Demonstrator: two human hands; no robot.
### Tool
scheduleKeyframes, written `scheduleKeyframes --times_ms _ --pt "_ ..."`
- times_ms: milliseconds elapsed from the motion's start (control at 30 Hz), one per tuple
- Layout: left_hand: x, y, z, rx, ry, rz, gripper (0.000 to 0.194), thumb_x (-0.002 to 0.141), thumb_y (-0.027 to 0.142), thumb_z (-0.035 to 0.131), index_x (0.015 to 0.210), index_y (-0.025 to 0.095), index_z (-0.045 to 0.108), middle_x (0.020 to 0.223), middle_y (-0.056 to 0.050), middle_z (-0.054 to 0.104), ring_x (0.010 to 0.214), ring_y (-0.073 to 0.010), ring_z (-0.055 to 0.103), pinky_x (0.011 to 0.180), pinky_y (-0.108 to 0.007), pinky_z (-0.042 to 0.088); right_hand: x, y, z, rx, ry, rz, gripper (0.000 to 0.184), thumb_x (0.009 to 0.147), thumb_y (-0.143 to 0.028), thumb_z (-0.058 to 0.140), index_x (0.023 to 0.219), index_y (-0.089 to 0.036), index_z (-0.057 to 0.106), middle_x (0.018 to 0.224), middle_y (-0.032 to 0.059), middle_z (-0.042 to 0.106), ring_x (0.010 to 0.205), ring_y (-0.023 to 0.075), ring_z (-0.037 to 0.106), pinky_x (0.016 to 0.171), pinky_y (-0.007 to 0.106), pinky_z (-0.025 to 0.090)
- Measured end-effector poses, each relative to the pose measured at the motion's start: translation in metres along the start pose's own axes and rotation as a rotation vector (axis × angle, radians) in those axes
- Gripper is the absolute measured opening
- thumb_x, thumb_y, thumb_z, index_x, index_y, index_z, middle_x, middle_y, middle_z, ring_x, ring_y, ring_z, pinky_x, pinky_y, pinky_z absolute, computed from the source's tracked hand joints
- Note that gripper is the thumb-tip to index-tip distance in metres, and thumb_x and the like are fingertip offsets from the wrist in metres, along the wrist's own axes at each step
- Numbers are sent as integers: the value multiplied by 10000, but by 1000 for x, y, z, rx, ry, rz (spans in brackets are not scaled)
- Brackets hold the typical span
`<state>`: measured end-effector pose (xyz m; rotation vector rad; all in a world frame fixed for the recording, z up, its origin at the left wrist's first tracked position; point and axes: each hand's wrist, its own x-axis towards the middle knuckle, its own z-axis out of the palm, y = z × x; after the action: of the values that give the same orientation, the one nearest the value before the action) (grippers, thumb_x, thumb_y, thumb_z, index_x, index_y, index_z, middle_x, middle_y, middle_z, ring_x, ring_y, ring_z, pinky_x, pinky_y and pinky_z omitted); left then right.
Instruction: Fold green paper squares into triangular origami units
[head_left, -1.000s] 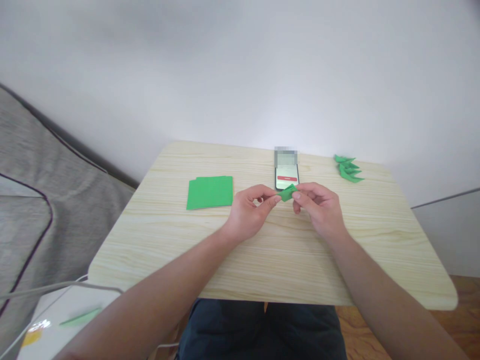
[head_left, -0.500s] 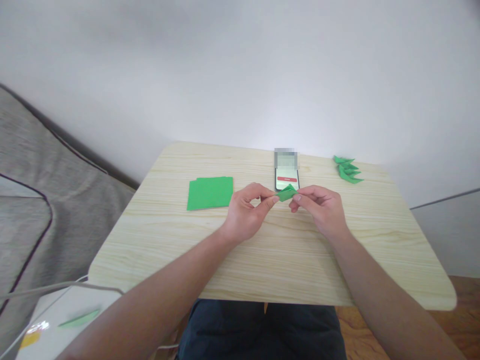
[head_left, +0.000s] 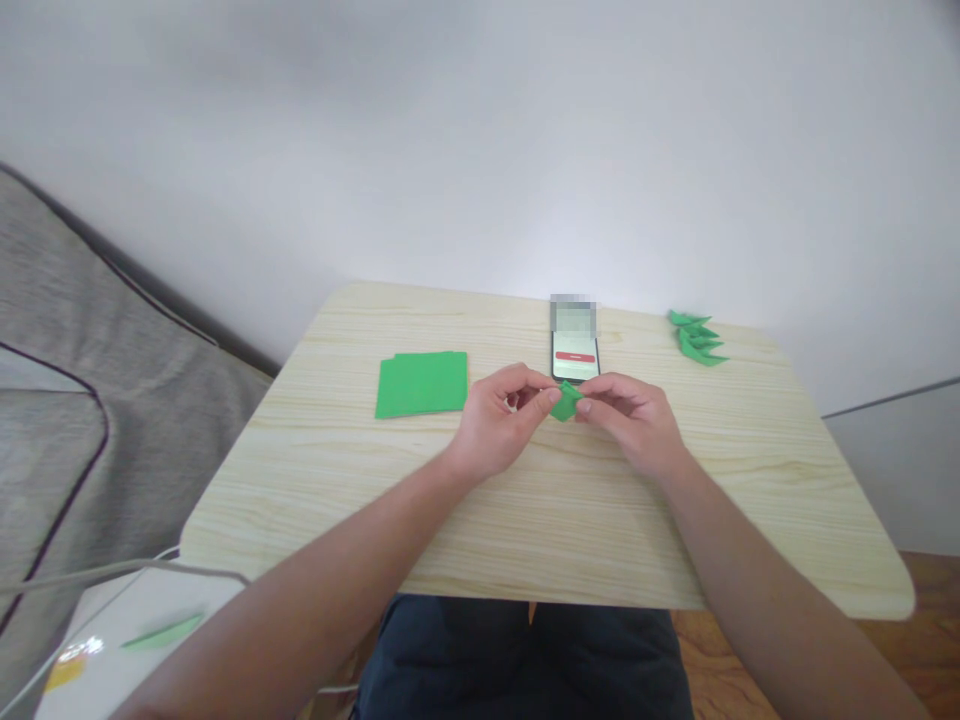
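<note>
A small piece of folded green paper point(head_left: 566, 404) is pinched between both hands above the table, just in front of the phone. My left hand point(head_left: 501, 418) grips its left side between thumb and fingers. On the other side, my right hand point(head_left: 634, 415) has thumb and index finger closed on its right edge. Parts of the paper are hidden behind the fingertips. To the left of my left hand lies a stack of green paper sheets point(head_left: 422, 384). Several folded green paper pieces point(head_left: 699, 338) with pointed ends sit together at the back right.
A phone point(head_left: 575, 358) with a lit screen lies at the back of the wooden table point(head_left: 525, 540), near the wall. Grey fabric furniture point(head_left: 150, 430) stands at the left. A cable point(head_left: 202, 572) crosses a white surface point(head_left: 97, 690) at the lower left, with another green piece point(head_left: 165, 632).
The folded paper has turned in my fingers, its lower end now pointing down. Both hands have shifted slightly, my right hand closer to my left.
</note>
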<state>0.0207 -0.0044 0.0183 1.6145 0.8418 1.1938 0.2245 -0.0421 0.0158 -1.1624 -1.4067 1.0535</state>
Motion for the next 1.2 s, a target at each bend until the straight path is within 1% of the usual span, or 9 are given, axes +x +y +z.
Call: scheduleKeyframes --times_ms 200,333,433,533,633,733,933,1067,1200 --pt "-1 0 3 20 -15 -25 185 888 330 761 800 168 746 712 -16 678 633 -111 507 589 -262 396 -2 1 8 -139 110 -51 128 868 -351 811 945 -248 805 900 31 789 834 195 729 779 350 583" --pt "-1 0 1 49 -8 -7 171 881 339 766 822 179 758 697 -13 658 617 -117 483 578 -276 385 0 -1 4 -176 59 -158 75 904 -304 770 962 -272 804 973 36 763 913 200 707 811 362 569" --pt "-1 2 -3 120 -16 77 111 871 313 766 851 204 777 730 -18 640 699 -147 526 665 -305 437 2 -6 2 -228 33 -228 79 899 -260 765 961 -289 803 951 36 736 898 204 690 792 367 565" --pt "-1 2 -6 163 -32 139 89 890 238 692 900 219 779 825 -37 657 853 -187 588 794 -345 477 0 -15 1 -350 -4 -261 81 905 -239 748 936 -291 802 929 38 743 885 212 696 801 381 569" --pt "-1 -1 -6 184 -58 170 171 840 115 613 866 206 756 840 -36 650 884 -196 600 841 -365 480 -7 -22 -1 -513 -71 -340 129 925 -221 710 953 -299 809 968 39 757 908 214 713 832 384 578" --pt "-1 -5 -4 240 -155 214 240 754 34 571 843 196 724 842 -30 661 889 -199 604 883 -380 477 -21 -17 -5 -635 -129 -396 204 940 -175 664 989 -303 815 1039 43 762 945 209 727 839 372 590" --pt "-2 -5 -3 463 -516 271 319 719 67 626 984 216 724 986 -41 728 1022 -255 617 933 -409 464 -48 7 -15 -673 -158 -411 235 939 -135 654 1043 -295 791 1166 59 760 1102 239 707 958 438 596" --pt "-2 -5 -4 544 -582 259 299 737 87 659 985 240 727 1003 -32 738 1043 -262 625 937 -413 454 -56 14 -17 -661 -142 -368 253 933 -137 665 1087 -312 765 1126 37 778 1158 260 686 1031 496 565" --pt "0 -8 -6 500 -607 286 210 812 104 664 971 226 725 961 -37 743 980 -233 655 932 -394 480 -56 13 -18 -660 -90 -308 252 900 -184 721 1123 -296 753 1109 66 752 1071 270 682 956 491 581"
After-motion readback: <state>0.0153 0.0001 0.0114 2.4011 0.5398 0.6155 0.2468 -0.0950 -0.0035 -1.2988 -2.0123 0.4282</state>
